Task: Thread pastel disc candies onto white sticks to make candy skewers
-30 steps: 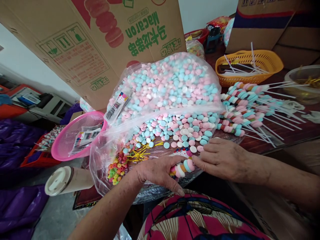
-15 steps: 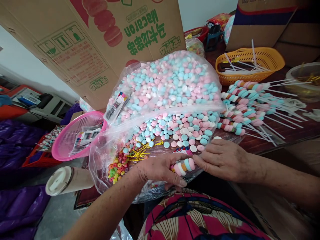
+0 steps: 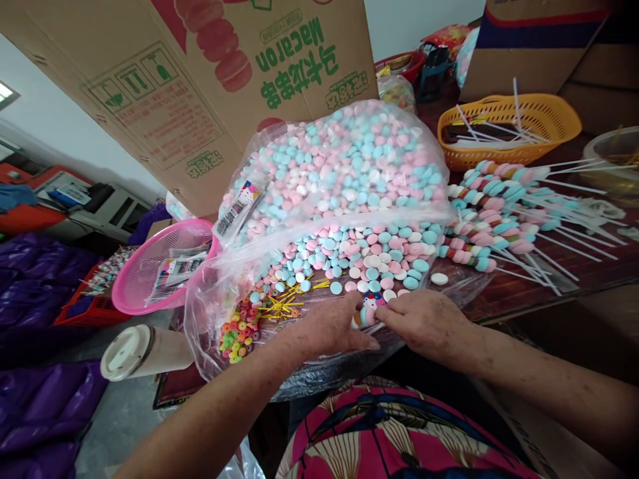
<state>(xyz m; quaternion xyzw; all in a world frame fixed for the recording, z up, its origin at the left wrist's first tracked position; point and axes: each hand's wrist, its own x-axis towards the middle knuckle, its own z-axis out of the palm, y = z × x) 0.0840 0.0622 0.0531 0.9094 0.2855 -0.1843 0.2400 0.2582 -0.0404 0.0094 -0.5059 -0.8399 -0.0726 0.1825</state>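
My left hand [image 3: 332,327] is closed round the left end of a short candy skewer [image 3: 364,318], its thumb below. Pink, white and orange-brown pieces show between my hands; the rest is covered by my fingers. At the right end, the fingers of my right hand [image 3: 424,324] are curled and pressed against the skewer. A small printed wrapper [image 3: 372,299] lies just behind it. Pink, blue and white candy discs [image 3: 372,256] spread out of a big clear bag [image 3: 329,159] beyond my hands. Gold twist ties [image 3: 279,306] and fruit-coloured candy rings [image 3: 239,332] lie left.
Finished candy skewers [image 3: 499,213] are piled at right, near a yellow basket [image 3: 554,123] of sticks. A pink basket [image 3: 127,283] with printed wrappers and a lidded cup [image 3: 164,349] stand left. Behind the bag rises a cardboard box [image 3: 200,100].
Both hands have moved slightly up and closer together, with the candy skewer between them now more covered. The right hand has shifted away from the loose white disc, and the view has turned slightly.
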